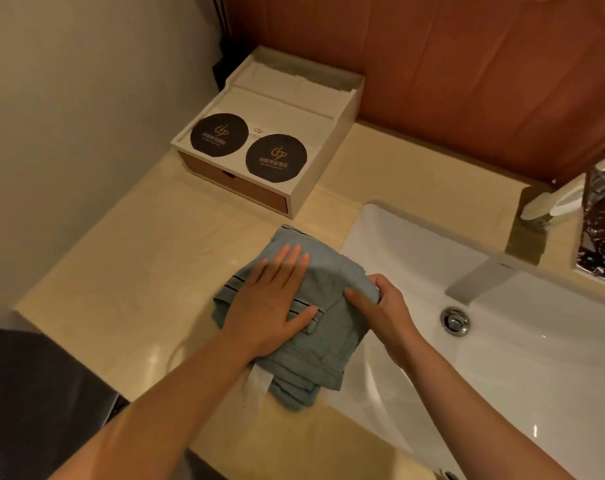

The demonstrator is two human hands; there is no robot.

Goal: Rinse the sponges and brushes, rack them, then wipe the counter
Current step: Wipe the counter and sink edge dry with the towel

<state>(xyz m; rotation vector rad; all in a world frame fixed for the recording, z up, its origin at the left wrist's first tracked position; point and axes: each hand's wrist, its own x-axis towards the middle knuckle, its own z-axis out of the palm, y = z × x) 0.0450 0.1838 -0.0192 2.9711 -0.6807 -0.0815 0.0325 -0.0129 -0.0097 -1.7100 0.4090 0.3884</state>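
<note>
While the left hand (276,299) lies flat on the cloth (314,327) at the counter (138,258) edge beside the sink (501,375), the right hand (377,303) pinches its fold; wiping probably wants even, overlapping strokes.

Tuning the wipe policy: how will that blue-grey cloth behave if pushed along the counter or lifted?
Likely floppy: the cloth lies in creased folds. Pushed, it probably slides on the glossy counter but may bunch; the left hand presses it flat while the right hand grips an edge. Probably light; wetness can't be judged.
</note>
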